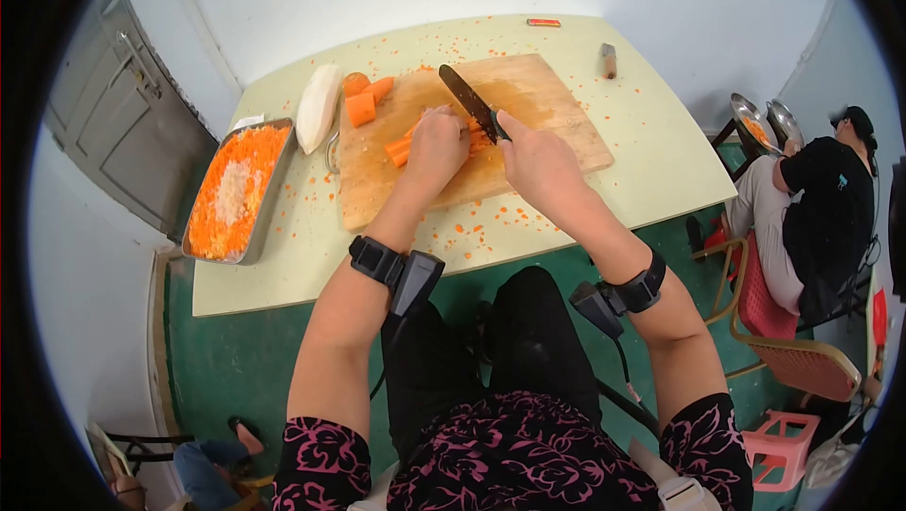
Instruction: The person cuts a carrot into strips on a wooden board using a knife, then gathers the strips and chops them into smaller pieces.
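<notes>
My right hand (540, 160) is closed round the handle of a dark-bladed kitchen knife (467, 100). Its blade points up and left over a wooden cutting board (557, 115). Just left of the blade, my left hand (439, 145) has its fingers curled down on cut carrot sticks (398, 150), pressing them against the board. Part of the carrot is hidden under those fingers. Larger carrot chunks (361, 105) rest at the board's upper left corner. Beside them lies a peeled white radish (319, 107).
A metal tray (269, 192) of chopped carrot with a pale chopped heap stands at the table's left. Carrot bits dot the pale table (302, 275). A small block-shaped object (609, 62) and a red item (544, 22) lie at the back. Another person (826, 200) sits at right near metal bowls.
</notes>
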`<state>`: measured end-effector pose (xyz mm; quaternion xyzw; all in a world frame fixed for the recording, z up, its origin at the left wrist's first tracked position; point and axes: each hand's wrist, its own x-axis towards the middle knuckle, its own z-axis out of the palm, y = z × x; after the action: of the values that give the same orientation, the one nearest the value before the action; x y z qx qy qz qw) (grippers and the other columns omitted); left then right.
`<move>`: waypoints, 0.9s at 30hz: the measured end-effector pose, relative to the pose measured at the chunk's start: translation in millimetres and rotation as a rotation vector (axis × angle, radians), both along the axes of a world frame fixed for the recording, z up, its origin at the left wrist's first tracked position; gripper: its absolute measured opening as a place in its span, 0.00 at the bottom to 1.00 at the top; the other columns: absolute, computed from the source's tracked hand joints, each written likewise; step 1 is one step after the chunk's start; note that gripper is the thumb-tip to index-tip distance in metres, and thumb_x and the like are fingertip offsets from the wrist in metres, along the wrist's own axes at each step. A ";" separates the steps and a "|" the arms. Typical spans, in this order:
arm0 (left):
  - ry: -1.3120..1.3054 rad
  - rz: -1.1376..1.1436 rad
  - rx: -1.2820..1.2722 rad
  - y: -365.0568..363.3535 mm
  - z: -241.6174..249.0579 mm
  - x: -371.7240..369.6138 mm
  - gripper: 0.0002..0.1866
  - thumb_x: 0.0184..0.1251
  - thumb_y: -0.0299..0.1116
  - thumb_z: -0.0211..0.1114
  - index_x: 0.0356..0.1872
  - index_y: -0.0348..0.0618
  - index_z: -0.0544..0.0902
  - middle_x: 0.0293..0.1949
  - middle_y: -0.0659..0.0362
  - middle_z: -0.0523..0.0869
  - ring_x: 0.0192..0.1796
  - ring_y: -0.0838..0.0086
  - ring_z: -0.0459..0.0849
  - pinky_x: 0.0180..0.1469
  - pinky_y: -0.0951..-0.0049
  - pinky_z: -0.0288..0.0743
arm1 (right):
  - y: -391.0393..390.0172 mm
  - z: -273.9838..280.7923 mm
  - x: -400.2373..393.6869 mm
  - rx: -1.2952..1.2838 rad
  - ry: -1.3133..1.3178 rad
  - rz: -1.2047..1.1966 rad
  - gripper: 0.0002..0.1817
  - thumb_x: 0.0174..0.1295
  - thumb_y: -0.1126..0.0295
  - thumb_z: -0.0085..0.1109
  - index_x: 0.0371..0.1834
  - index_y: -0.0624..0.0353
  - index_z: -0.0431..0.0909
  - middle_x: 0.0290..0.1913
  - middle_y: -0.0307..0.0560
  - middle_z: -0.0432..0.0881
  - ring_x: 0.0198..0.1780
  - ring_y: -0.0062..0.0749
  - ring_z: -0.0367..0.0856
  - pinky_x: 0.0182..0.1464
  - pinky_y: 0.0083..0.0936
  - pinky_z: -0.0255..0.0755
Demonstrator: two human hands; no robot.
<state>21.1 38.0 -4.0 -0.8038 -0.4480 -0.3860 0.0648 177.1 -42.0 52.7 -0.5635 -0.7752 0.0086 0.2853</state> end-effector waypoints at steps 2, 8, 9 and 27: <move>0.006 0.008 -0.002 0.0 1.2 0.6 0.03 0.45 0.21 0.62 0.22 0.34 0.82 0.29 0.49 0.82 0.36 0.57 0.79 0.40 0.63 0.74 | -0.2 2.5 0.7 -0.010 0.013 -0.003 0.19 0.60 0.70 0.51 0.54 0.66 0.71 0.23 0.59 0.79 0.28 0.50 0.80 0.32 0.40 0.73; -0.046 0.006 -0.003 -0.3 -1.2 2.0 0.03 0.45 0.22 0.62 0.22 0.33 0.82 0.29 0.50 0.82 0.37 0.57 0.79 0.40 0.63 0.74 | -3.3 4.3 -0.6 -0.057 -0.038 -0.019 0.19 0.60 0.70 0.51 0.54 0.66 0.70 0.24 0.58 0.79 0.28 0.50 0.80 0.32 0.40 0.73; -0.046 0.008 -0.004 0.9 -0.4 2.3 0.03 0.45 0.22 0.62 0.22 0.34 0.82 0.29 0.50 0.82 0.37 0.57 0.79 0.40 0.63 0.74 | -2.1 6.9 0.6 -0.054 -0.034 -0.008 0.19 0.61 0.70 0.51 0.54 0.66 0.70 0.24 0.58 0.79 0.29 0.50 0.80 0.32 0.40 0.73; -0.046 0.002 0.018 -0.6 0.2 2.1 0.02 0.45 0.22 0.61 0.21 0.34 0.81 0.27 0.49 0.80 0.35 0.56 0.78 0.38 0.62 0.73 | -2.7 6.3 0.9 -0.006 0.023 0.004 0.19 0.60 0.71 0.51 0.54 0.66 0.71 0.22 0.58 0.78 0.27 0.53 0.79 0.32 0.40 0.73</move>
<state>23.2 37.4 -3.7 -0.7937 -0.4467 -0.4082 0.0621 178.0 -44.8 59.0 -0.5628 -0.7729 0.0182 0.2925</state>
